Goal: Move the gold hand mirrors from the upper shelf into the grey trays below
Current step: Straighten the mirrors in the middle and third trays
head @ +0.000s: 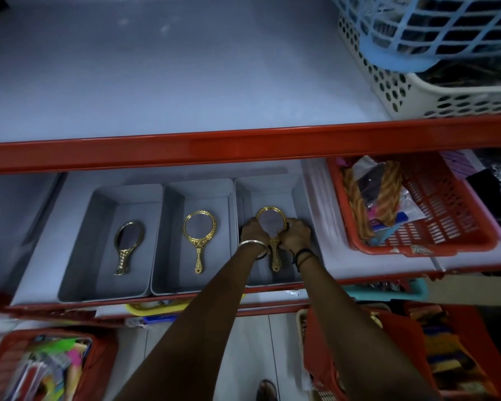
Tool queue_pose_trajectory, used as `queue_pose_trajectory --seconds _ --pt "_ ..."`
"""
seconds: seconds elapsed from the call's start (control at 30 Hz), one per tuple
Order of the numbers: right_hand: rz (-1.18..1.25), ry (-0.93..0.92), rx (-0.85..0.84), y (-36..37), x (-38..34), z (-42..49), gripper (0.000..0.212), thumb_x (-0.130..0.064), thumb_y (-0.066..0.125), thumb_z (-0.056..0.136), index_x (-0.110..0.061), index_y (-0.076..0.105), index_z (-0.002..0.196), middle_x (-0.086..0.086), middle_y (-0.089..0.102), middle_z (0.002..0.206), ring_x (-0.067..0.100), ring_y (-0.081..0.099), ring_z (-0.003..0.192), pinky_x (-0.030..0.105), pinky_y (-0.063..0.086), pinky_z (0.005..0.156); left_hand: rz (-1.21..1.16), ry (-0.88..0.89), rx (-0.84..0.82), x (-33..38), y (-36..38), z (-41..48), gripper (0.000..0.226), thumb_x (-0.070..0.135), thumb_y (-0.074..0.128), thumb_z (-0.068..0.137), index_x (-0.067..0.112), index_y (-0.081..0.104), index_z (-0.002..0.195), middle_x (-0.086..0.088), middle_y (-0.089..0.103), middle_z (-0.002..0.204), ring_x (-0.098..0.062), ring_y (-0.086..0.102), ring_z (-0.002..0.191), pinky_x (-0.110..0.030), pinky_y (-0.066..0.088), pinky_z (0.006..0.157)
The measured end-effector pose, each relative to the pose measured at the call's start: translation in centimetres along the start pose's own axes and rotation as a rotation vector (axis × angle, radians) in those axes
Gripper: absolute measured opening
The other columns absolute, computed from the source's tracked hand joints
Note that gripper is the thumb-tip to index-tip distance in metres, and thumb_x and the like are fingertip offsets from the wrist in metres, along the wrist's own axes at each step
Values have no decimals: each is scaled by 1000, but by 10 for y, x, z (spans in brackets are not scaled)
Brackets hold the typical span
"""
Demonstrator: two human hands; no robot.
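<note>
Three grey trays stand side by side on the lower shelf. The left tray (pixel 78 256) holds an oval gold hand mirror (pixel 128 244). A round gold hand mirror (pixel 200 235) lies in the middle tray (pixel 171 198). In the right tray (pixel 298 192) a third gold hand mirror (pixel 271 221) lies low with its handle toward me. My left hand (pixel 252 230) grips the left side of its rim and my right hand (pixel 297 234) grips the right side. The upper shelf (pixel 156 82) shows no mirrors.
A red shelf rail (pixel 214 146) crosses above the trays. A red basket (pixel 417 204) of goods sits right of the trays. White and blue baskets (pixel 417 68) stand on the upper shelf's right. More red baskets (pixel 41 366) sit below on the floor level.
</note>
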State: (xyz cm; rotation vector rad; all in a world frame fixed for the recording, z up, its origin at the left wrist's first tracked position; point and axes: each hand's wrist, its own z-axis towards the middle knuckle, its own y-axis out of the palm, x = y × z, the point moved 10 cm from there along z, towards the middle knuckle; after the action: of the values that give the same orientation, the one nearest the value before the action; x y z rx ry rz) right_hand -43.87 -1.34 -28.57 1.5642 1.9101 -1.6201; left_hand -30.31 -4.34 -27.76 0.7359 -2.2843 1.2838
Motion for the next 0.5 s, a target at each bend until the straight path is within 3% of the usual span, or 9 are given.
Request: queue_pose_trajectory --seconds 0.17,0.33,0.5 --pt "29 4 5 -1 1 -2 30 -1 56 87 -2 64 115 19 67 119 32 62 111 33 50 93 -14 -4 25 -2 1 1 41 0 56 89 -2 50 130 -20 58 131 -31 57 120 -35 49 97" --pt "122 56 18 3 11 0 24 -5 66 80 -3 67 104 18 71 106 34 66 102 48 57 86 -25 -6 51 -2 -1 2 39 1 58 87 -1 54 127 -20 62 126 -31 61 116 -35 51 94" --pt "215 83 49 2 16 -3 15 -9 67 81 -4 69 94 18 72 99 35 68 96 50 59 80 -53 -16 78 -4 -2 1 47 -3 62 82 1 51 128 -19 62 126 -32 60 116 -35 52 93"
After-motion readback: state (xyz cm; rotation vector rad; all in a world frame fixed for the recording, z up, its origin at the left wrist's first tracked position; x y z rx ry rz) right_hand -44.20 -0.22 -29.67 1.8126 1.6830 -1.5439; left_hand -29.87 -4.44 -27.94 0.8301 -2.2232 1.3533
